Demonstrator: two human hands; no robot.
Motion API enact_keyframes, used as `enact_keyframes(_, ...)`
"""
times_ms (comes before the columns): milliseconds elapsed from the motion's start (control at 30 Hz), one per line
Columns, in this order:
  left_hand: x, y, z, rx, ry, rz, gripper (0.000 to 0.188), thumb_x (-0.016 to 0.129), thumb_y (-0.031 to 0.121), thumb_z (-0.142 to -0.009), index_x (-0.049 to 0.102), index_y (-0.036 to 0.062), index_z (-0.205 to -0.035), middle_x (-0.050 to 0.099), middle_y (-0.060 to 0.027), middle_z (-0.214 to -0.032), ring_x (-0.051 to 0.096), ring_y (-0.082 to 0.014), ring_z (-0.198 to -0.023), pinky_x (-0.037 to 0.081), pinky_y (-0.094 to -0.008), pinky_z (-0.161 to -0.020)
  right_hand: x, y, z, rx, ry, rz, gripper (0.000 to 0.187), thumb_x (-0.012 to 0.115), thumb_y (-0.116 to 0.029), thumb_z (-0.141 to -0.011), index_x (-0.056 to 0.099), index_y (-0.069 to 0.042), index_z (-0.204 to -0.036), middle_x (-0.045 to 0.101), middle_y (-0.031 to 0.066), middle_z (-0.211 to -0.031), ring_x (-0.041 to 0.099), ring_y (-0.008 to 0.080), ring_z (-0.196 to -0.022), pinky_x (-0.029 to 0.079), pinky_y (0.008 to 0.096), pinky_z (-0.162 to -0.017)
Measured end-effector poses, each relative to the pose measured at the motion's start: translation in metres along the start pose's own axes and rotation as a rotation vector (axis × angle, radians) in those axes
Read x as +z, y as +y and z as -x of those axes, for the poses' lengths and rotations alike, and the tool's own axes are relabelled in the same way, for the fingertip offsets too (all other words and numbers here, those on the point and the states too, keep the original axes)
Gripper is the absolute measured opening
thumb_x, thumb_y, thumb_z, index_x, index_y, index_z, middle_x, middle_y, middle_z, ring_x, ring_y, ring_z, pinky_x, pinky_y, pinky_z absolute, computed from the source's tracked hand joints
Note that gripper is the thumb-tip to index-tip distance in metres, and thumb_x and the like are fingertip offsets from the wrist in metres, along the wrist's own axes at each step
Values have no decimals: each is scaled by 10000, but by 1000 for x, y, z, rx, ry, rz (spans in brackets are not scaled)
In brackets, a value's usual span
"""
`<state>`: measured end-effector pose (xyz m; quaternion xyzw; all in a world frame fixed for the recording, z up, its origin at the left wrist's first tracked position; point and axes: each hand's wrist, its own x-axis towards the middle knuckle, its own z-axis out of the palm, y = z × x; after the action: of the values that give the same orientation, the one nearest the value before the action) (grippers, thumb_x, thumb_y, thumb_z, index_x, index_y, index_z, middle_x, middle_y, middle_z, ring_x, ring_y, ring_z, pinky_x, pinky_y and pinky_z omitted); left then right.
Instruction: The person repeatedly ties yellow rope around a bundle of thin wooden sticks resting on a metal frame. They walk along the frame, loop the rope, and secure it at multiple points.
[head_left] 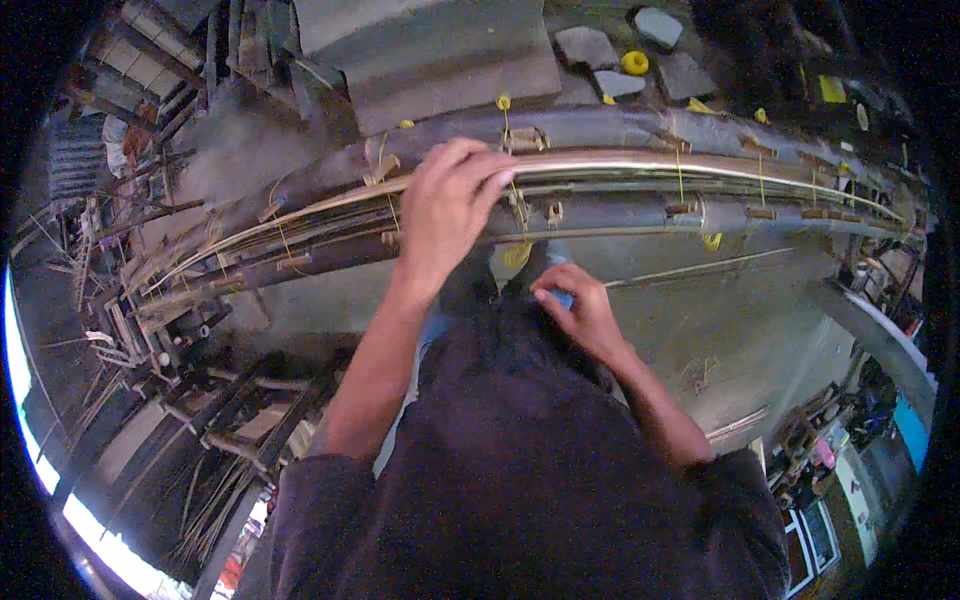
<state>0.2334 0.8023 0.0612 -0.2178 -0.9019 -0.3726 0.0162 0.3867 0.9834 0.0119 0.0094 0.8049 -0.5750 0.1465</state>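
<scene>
- The left hand lies palm-down over the long curved bundle of pale split bamboo strips, fingers curled over its top edge, pressing rather than gripping hard.
- The bundle runs along the dark curved pipe-like form and is bound to it with yellow string ties.
- The right hand is near the body, fingers loosely closed around a small blue object.
- Judging from this, keeping the palm flat beside the nearest tie should stop the strips springing away.
</scene>
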Motion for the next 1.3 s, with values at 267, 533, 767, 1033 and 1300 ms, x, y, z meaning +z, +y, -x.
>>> enact_keyframes(267,-21,-11,-2,-131,345,-4,101,707,127,-793,691,61,-868,576,-100,-788,576,-282,-751,468,-365,-690,-44,2,27,160,182,201,107,625,-51,-863,659,10,-944,641,120,-893,637,241,-808,503,322,-732)
enact_keyframes(533,-11,-27,-4,2,47,201,153,718,124,-815,667,16,-911,684,-82,-867,662,-186,-789,524,-295,-691,-10,-10,34,231,146,232,134,636,-107,-870,666,-10,-958,659,132,-906,642,253,-846,504,327,-749)
enact_keyframes(767,-14,-22,3,-322,121,322,260,757,184,-804,643,46,-992,720,-84,-893,688,-158,-783,519,-279,-710,2,-8,36,359,212,78,141,634,-112,-882,667,-5,-967,671,136,-914,663,243,-844,512,336,-734)
enact_keyframes(1033,9,-5,-16,-429,-33,-4,250,770,224,-774,635,89,-936,730,-75,-870,696,-204,-724,524,-308,-679,-10,17,44,310,247,22,144,633,-109,-884,668,-4,-976,664,132,-908,652,243,-838,505,331,-726)
enact_keyframes(1300,-43,-27,-21,-243,-189,-57,206,698,192,-834,679,46,-977,715,-86,-868,690,-208,-802,510,-304,-772,-22,43,41,373,219,22,144,624,-110,-884,670,-4,-971,660,118,-882,633,214,-789,501,318,-721)
